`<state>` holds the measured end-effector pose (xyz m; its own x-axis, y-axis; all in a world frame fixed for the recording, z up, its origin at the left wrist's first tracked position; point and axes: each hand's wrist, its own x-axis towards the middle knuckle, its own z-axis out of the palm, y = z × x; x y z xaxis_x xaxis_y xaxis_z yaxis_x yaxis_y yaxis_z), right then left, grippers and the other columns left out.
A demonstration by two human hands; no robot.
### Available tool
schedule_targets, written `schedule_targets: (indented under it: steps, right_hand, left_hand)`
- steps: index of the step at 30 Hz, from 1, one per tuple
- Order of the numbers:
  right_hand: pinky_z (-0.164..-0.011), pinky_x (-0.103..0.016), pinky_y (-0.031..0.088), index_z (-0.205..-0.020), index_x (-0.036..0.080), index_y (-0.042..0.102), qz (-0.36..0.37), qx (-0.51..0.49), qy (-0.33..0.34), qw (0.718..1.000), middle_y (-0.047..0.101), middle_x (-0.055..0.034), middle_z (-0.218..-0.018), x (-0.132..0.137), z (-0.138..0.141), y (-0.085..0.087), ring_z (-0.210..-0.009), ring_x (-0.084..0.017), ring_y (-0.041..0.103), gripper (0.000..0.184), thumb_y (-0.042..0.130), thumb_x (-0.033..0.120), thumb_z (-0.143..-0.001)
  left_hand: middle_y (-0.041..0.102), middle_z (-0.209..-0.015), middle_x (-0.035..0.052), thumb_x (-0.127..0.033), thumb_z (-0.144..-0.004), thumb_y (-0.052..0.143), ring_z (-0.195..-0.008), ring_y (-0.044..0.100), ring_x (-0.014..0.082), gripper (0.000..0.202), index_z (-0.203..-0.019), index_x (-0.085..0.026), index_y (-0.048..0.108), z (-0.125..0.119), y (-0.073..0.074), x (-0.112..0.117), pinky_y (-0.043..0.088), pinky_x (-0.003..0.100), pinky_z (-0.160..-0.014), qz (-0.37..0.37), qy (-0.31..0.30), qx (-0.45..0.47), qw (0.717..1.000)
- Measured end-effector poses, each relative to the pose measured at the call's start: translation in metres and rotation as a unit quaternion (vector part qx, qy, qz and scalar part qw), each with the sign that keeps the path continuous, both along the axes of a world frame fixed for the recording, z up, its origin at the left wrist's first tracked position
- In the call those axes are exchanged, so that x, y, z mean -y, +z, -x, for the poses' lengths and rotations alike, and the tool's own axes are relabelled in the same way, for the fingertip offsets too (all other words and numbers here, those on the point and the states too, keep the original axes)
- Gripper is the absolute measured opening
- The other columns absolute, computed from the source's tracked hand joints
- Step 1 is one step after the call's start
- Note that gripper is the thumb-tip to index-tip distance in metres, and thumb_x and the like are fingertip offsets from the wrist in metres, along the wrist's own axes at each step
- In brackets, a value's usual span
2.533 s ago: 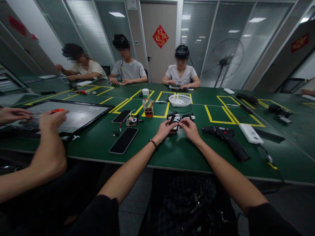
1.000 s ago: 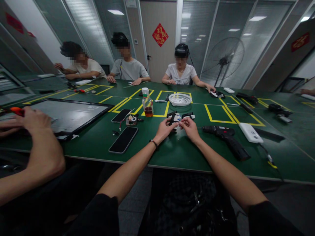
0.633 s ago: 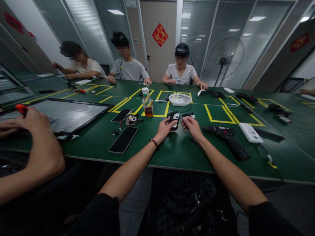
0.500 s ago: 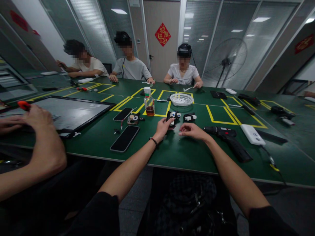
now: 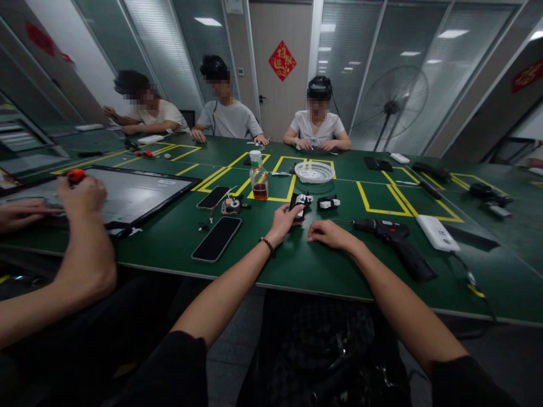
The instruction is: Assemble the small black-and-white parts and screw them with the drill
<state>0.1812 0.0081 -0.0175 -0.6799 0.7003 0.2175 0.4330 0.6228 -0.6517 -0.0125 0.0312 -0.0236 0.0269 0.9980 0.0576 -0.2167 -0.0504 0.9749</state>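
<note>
My left hand, with a dark bead bracelet at the wrist, is closed on a small black-and-white part with a touch of blue, just over the table. My right hand is closed, fingers curled down at the tabletop beside it; whatever they hold, if anything, is hidden. A similar black-and-white part lies just beyond my right hand. To the right lies a black cordless drill, its thin bit pointing toward my right hand.
The green table carries a phone, another phone, a small motor-like part, a bottle, a white basket and a white power bank. At left, a neighbour's hand holds a red-ended tool over a panel.
My right hand's fingers have curled down to the table from a looser, raised pose. My left hand keeps its hold. The neighbour's hand with the red-ended tool has shifted right.
</note>
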Motion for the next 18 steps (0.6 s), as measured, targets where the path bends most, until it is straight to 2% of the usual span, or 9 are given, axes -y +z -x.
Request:
schedule_targets:
  steps: [4, 7, 9, 11, 15, 18]
  right_hand:
    - [-0.067, -0.028, 0.044, -0.082, 0.018, 0.071, 0.008, -0.023, -0.03, 0.999, 0.069, -0.0027, -0.077, -0.001, -0.001, -0.001, -0.07, -0.015, 0.06, 0.009, 0.068, 0.027, -0.083]
    - [-0.06, -0.027, 0.047, -0.084, 0.017, 0.071, 0.047, -0.1, -0.081, 0.991, 0.067, -0.0015, -0.072, -0.004, -0.003, -0.001, -0.062, -0.014, 0.059, 0.02, 0.068, 0.037, -0.082]
    - [-0.054, -0.028, 0.05, -0.087, 0.017, 0.07, 0.099, -0.185, -0.116, 0.971, 0.065, -0.0013, -0.07, -0.006, -0.004, 0.001, -0.057, -0.014, 0.058, 0.027, 0.068, 0.043, -0.081]
    - [-0.053, -0.03, 0.054, -0.087, 0.016, 0.069, 0.149, -0.277, -0.142, 0.939, 0.066, -0.0021, -0.071, -0.008, -0.005, 0.004, -0.058, -0.015, 0.06, 0.032, 0.071, 0.047, -0.077]
    - [-0.068, -0.037, 0.061, -0.085, 0.017, 0.069, 0.212, -0.389, -0.166, 0.881, 0.069, -0.0041, -0.075, -0.012, -0.005, 0.006, -0.07, -0.019, 0.066, 0.037, 0.081, 0.046, -0.066]
    - [-0.08, -0.041, 0.06, -0.086, 0.017, 0.069, 0.235, -0.412, -0.165, 0.865, 0.071, -0.0046, -0.08, -0.011, -0.003, 0.005, -0.076, -0.021, 0.069, 0.039, 0.085, 0.042, -0.061]
  left_hand:
    - [0.069, -0.102, 0.0107, -0.043, -0.074, 0.074, -0.075, 0.069, 0.0184, 0.046, -0.107, -0.012, 0.063, 0.001, 0.001, 0.001, 0.06, 0.034, -0.069, -0.002, -0.01, -0.009, 1.0]
    - [0.069, -0.102, 0.0114, -0.043, -0.073, 0.075, -0.078, 0.069, 0.0191, 0.048, -0.108, -0.012, 0.062, 0.0, 0.001, 0.004, 0.06, 0.035, -0.07, -0.015, -0.008, -0.028, 0.999]
    - [0.07, -0.101, 0.012, -0.042, -0.072, 0.077, -0.081, 0.068, 0.0201, 0.051, -0.11, -0.012, 0.061, -0.001, 0.002, 0.006, 0.06, 0.034, -0.069, -0.029, -0.008, -0.047, 0.998]
    - [0.07, -0.102, 0.0129, -0.041, -0.07, 0.078, -0.083, 0.068, 0.0207, 0.055, -0.114, -0.012, 0.061, -0.002, 0.002, 0.008, 0.059, 0.033, -0.069, -0.039, -0.009, -0.065, 0.997]
    - [0.069, -0.108, 0.0147, -0.04, -0.067, 0.08, -0.085, 0.068, 0.0215, 0.061, -0.118, -0.013, 0.06, -0.003, 0.003, 0.012, 0.059, 0.033, -0.07, -0.044, 0.0, -0.094, 0.995]
    - [0.067, -0.113, 0.0159, -0.039, -0.063, 0.083, -0.097, 0.066, 0.0241, 0.065, -0.119, -0.014, 0.061, -0.003, 0.002, 0.012, 0.058, 0.032, -0.073, -0.054, 0.021, -0.121, 0.991]
